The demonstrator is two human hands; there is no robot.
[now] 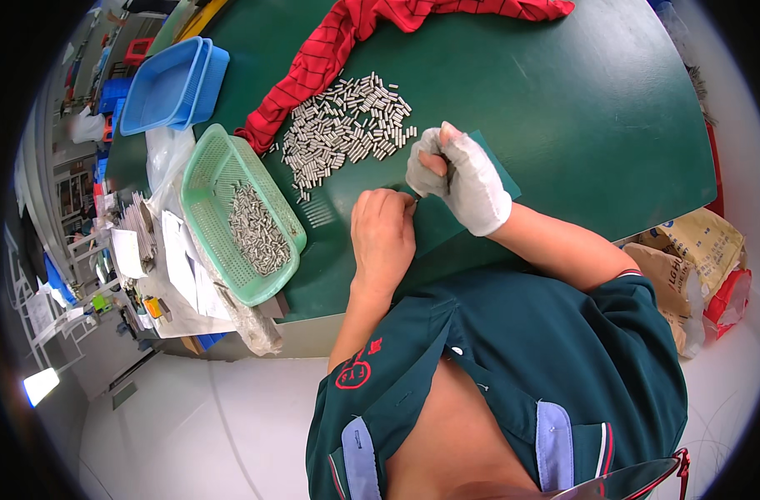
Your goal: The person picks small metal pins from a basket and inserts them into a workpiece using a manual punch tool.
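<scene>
My left hand point(382, 227) is bare, its fingers curled at the near edge of the green table. Its thumb and fingertips close beside a small dark bit, too small to name. Just right of it my right hand point(463, 179) wears a white glove with bare fingertips and is curled closed; what it grips, if anything, is hidden. Beneath the gloved hand lies a dark green sheet point(498, 167). Beyond both hands spreads a loose pile of short silvery metal pins point(347, 125). Left of my left hand, a light green plastic basket point(203, 179) holds more small metal pins point(257, 233).
A red cloth with dark stripes point(313, 62) borders the pile on the green table point(597, 92). Stacked blue baskets point(167, 83) stand at far left. Papers point(180, 258) and a clear plastic bag point(167, 158) sit beside the green basket. Sacks point(688, 250) rest at right.
</scene>
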